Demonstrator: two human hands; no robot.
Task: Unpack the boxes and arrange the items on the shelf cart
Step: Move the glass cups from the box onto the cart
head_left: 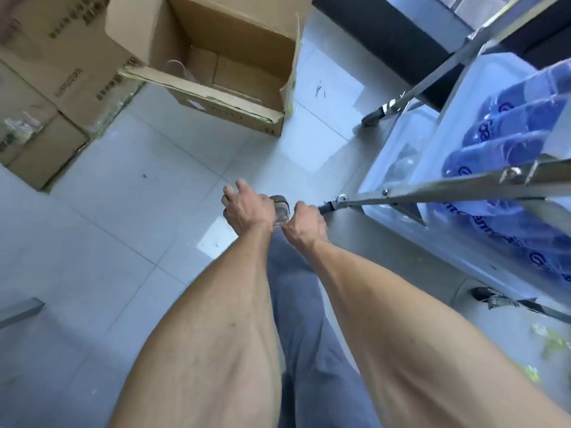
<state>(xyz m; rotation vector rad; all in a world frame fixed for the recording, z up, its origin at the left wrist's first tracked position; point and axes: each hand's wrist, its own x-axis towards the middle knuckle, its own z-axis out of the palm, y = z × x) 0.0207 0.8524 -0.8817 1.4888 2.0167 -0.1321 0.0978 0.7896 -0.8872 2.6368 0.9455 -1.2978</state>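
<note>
Two bare forearms reach down over grey trousers (pixel 296 304). The left hand (pixel 247 208) hangs with fingers loosely curled, holding nothing. The right hand (pixel 306 225) is curled, knuckles up; whether it grips anything cannot be told. Both hover above a shoe (pixel 280 208) on the tiled floor (pixel 123 196). The open cardboard box (pixel 222 63) stands ahead (small cartons remain inside), beside stacked closed boxes (pixel 46 88). The shelf cart (pixel 432 193) stands right, its trays holding blue wrapped packs (pixel 509 140).
</note>
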